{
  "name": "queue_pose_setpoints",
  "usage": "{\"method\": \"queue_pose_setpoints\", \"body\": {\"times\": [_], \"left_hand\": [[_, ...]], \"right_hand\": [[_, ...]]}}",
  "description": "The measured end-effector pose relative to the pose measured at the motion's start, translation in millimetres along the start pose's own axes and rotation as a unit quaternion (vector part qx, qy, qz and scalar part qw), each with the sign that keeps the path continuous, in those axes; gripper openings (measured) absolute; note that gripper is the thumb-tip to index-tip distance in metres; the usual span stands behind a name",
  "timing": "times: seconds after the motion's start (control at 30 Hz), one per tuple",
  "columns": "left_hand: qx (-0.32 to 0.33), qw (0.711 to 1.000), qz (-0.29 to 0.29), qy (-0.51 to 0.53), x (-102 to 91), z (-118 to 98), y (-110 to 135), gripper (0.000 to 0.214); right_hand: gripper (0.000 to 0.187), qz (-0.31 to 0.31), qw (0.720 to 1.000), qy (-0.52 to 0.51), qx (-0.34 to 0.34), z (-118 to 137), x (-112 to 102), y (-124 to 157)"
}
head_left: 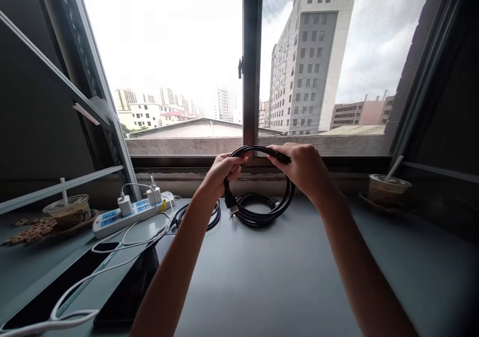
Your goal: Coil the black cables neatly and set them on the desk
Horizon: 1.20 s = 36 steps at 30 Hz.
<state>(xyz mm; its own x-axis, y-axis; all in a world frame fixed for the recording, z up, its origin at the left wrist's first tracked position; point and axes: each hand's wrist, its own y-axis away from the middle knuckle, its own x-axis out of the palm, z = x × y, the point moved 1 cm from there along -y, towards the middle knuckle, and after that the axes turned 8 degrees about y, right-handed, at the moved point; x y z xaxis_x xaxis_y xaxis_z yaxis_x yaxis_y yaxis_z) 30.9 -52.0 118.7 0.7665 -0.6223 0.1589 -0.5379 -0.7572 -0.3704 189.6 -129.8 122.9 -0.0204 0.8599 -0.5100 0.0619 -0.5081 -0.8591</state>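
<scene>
Above the desk, a looped black HDMI cable (251, 148) is held up between both of my hands. My left hand (224, 170) is closed around the left side of the loop, with thumb and fingers pinching it. One plug (232, 206) with a metal tip hangs below that hand. My right hand (301, 161) grips the cable's right side near a thick black end piece (281, 156); part of the loop is hidden behind its fingers. Behind and below the held loop, a coiled black cable (258, 222) lies on the desk (269, 282).
Left of it lies another black coil (214, 222). A white power strip (130, 216) with chargers and white cords (123, 262) sits on the left, near dark phone-like devices (129, 292). Lidded drink cups stand left (69, 212) and right (387, 190). A window frame (251, 78) rises behind.
</scene>
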Motion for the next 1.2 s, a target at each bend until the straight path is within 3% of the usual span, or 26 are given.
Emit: {"method": "queue_pose_setpoints", "body": {"times": [0.2, 0.43, 0.53, 0.63, 0.83, 0.93, 1.07, 1.2], "left_hand": [[-0.008, 1.0, -0.022, -0.019, 3.6, 5, -3, 0.004], [-0.005, 0.997, -0.056, -0.058, 9.5, 9, -6, 0.007], [-0.008, 0.996, -0.059, -0.071, 5.1, 13, -10, 0.011], [-0.022, 0.99, -0.062, -0.126, -0.5, 23, -16, 0.007], [-0.097, 0.938, -0.078, -0.325, 1.7, 61, -25, 0.034], [-0.126, 0.928, -0.081, -0.342, 2.3, 75, -27, 0.051], [-0.223, 0.911, -0.064, -0.341, -5.4, 82, -27, 0.075], [-0.255, 0.905, -0.068, -0.334, -14.7, 82, -27, 0.078]], "right_hand": [[0.024, -0.008, 0.992, -0.123, -0.023, -13, 4, -1], [0.02, -0.028, 0.986, -0.164, -0.008, -20, 4, -2], [0.019, -0.014, 0.988, -0.151, 0.041, -22, 13, -2], [0.02, 0.021, 0.982, -0.123, 0.142, -28, 29, -1], [0.026, 0.106, 0.951, -0.138, 0.256, -39, 68, 7], [0.027, 0.115, 0.947, -0.134, 0.267, -43, 81, 10], [0.027, 0.147, 0.939, -0.146, 0.275, -42, 94, 14], [0.029, 0.189, 0.927, -0.16, 0.283, -39, 106, 20]]}}
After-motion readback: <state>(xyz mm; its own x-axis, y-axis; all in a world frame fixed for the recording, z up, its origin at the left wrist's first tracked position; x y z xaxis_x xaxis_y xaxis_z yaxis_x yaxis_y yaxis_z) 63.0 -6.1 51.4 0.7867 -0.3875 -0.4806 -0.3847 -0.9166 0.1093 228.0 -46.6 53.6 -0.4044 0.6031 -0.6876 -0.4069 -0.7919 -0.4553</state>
